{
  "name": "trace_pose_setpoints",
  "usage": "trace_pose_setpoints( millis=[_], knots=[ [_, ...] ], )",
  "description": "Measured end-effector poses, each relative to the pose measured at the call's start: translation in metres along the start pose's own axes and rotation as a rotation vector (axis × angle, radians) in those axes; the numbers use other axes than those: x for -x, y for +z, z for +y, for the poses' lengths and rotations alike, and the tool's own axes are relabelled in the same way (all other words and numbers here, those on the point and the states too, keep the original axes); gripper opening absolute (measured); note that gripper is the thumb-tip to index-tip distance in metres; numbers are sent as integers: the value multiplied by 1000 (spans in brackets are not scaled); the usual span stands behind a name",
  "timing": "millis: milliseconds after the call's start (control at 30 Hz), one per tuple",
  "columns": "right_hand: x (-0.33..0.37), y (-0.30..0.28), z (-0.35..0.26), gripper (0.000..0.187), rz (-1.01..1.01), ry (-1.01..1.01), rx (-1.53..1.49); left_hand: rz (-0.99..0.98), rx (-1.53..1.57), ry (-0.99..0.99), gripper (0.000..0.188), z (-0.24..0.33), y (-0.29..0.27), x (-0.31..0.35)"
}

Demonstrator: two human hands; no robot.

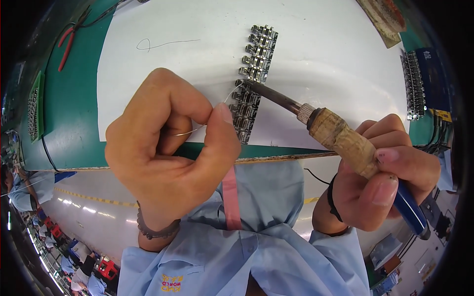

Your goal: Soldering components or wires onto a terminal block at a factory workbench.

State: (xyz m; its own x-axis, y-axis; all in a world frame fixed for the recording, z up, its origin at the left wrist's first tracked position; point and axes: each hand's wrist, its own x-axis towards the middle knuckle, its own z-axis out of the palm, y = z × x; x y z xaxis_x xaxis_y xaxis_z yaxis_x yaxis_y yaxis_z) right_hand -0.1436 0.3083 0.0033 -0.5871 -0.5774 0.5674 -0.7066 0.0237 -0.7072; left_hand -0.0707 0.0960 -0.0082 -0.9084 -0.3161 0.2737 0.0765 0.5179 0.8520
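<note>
A strip of small circuit boards (pixel 256 61) with rows of silvery metal parts lies on a white sheet. My right hand (pixel 382 172) grips a soldering iron (pixel 340 140) by its handle, which is wrapped in tan tape above a blue end. The iron's tip meets the left edge of the strip, around its middle. My left hand (pixel 173 143) pinches thin solder wire (pixel 232 92) between thumb and forefinger. The wire's free end reaches the iron's tip; its other part runs back through the curled fingers. My left hand covers some of the strip's near end.
The white sheet (pixel 173 59) covers a green-topped bench (pixel 74 108). Red-handled pliers (pixel 66 47) and a green board (pixel 35 108) lie at left. More boards (pixel 414 86) stand at right, below a worn wooden block (pixel 382 19). A loose wire (pixel 168 45) lies on the sheet.
</note>
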Motion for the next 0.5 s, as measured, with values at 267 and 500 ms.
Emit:
trace_pose_setpoints(
  millis=[267, 500],
  knots=[
    [0, 5, 1, 22, 19, -15, -1, 61, 17, 45, 19, -4, -1, -1],
    [8, 11, 9, 21, 134, -80, 14, 122, 98, 58, 19, -6, -5, 1]
  ],
)
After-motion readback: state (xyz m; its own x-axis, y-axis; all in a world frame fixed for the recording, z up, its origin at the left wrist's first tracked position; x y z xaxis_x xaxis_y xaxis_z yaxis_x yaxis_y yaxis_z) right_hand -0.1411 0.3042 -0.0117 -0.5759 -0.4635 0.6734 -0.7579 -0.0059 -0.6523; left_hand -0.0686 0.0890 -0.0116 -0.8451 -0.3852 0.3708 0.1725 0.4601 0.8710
